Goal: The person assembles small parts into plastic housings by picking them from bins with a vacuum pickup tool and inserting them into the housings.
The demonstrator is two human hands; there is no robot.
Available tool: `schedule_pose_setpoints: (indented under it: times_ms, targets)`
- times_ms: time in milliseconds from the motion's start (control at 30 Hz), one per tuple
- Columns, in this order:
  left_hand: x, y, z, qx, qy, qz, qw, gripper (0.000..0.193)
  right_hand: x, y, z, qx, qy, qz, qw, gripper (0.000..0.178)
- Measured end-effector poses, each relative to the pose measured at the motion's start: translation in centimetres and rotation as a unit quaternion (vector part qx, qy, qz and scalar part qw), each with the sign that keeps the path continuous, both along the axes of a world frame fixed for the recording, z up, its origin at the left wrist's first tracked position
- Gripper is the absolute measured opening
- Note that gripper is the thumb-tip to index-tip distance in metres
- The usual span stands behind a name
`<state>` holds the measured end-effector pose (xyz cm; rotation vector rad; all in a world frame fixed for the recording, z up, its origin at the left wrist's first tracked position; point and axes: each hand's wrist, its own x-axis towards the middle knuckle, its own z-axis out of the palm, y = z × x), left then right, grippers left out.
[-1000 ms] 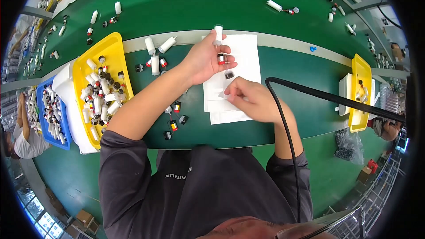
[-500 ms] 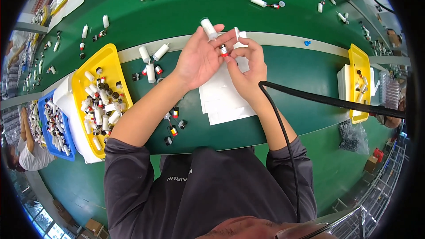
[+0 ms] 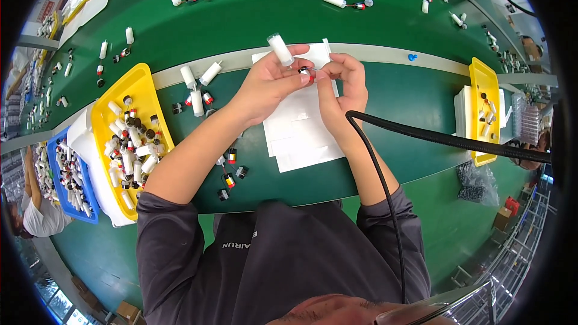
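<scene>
My left hand [image 3: 260, 93] is closed around a white cylinder [image 3: 280, 50] in a clear sleeve, which tilts up beyond the fingers. Its thumb also presses a small black, white and red part [image 3: 306, 73] against the fingers. On the right side of that part, my right hand [image 3: 342, 87] is closed in a pinch; what lies between its fingertips is too small to make out. White paper sheets [image 3: 301, 135] lie on the green table under both hands. Several white cylinders [image 3: 197, 102] with small red and black parts stand or lie left of my left forearm.
A yellow tray [image 3: 96, 121] heaped with similar parts stands at the left, with a blue tray [image 3: 91, 192] beyond it. Another yellow tray [image 3: 475, 84] is at the right. A black flexible cable [image 3: 421, 134] crosses over my right forearm. More parts lie on the far green surface [image 3: 265, 18].
My left thumb has folded over the small part from a more open palm. The right fingertips stay close to it. The whole view has shifted slightly.
</scene>
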<state>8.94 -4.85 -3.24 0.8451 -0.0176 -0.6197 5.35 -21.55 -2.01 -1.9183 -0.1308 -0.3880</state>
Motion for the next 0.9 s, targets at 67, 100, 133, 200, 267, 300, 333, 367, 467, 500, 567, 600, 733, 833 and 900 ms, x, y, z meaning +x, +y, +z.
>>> schedule_pose_setpoints:
  times_ms: [67,100,133,200,267,300,333,367,467,500,567,600,733,833,900]
  targets:
    - [-0.1,-0.3,-0.2,-0.013,0.026,0.029,0.999,0.049,0.0,0.1,0.1,-0.040,-0.014,-0.007,0.999,0.037]
    - [-0.1,-0.4,-0.3,-0.014,0.025,0.030,0.999,0.049,0.0,0.1,0.0,-0.082,-0.045,0.001,0.996,0.035]
    - [-0.1,-0.6,-0.6,-0.030,0.013,0.040,0.999,0.044,0.0,0.1,-0.1,-0.123,-0.076,0.009,0.989,0.034]
    - [-0.1,-0.8,-0.7,-0.047,0.002,0.048,0.998,0.039,0.1,0.5,-0.1,-0.111,-0.088,-0.002,0.990,0.032]
    - [-0.2,-0.6,-0.4,0.002,0.031,-0.015,0.999,0.029,0.1,0.6,0.0,-0.099,-0.100,-0.013,0.990,0.031]
    - [-0.1,-0.6,-0.2,0.001,0.032,-0.014,0.999,0.029,0.1,0.6,0.1,-0.105,-0.099,-0.009,0.989,0.031]
    - [0.0,-0.5,0.2,0.007,0.041,-0.038,0.998,0.027,0.0,0.5,0.2,-0.111,-0.098,-0.006,0.989,0.031]
    - [0.0,-0.5,0.4,0.014,0.050,-0.061,0.997,0.025,0.0,0.5,0.2,-0.111,-0.098,-0.004,0.989,0.031]
    - [0.2,-0.3,-0.5,-0.010,0.082,-0.052,0.995,0.024,0.1,0.2,0.0,-0.132,-0.109,-0.007,0.985,0.032]
    - [0.2,-0.4,-0.5,-0.011,0.082,-0.052,0.995,0.024,0.1,0.1,-0.1,-0.138,-0.107,-0.013,0.985,0.033]
    - [0.2,-0.5,-0.2,-0.045,0.063,0.001,0.997,0.022,0.2,0.0,-0.2,-0.144,-0.106,-0.020,0.984,0.034]
    - [0.0,-0.6,-0.2,-0.045,0.063,0.000,0.997,0.022,0.2,0.0,-0.1,-0.142,-0.102,-0.015,0.985,0.035]
    - [-0.3,-0.9,-0.1,-0.051,0.037,0.031,0.998,0.020,0.4,-0.1,0.1,-0.172,-0.116,-0.010,0.978,0.035]
    - [-0.3,-1.1,-0.3,-0.038,0.012,0.045,0.998,0.022,0.6,0.2,0.3,-0.185,-0.139,0.004,0.973,0.035]
    - [-0.3,-1.2,-0.4,-0.018,0.009,0.058,0.998,0.023,0.6,0.1,0.2,-0.184,-0.143,0.016,0.972,0.035]
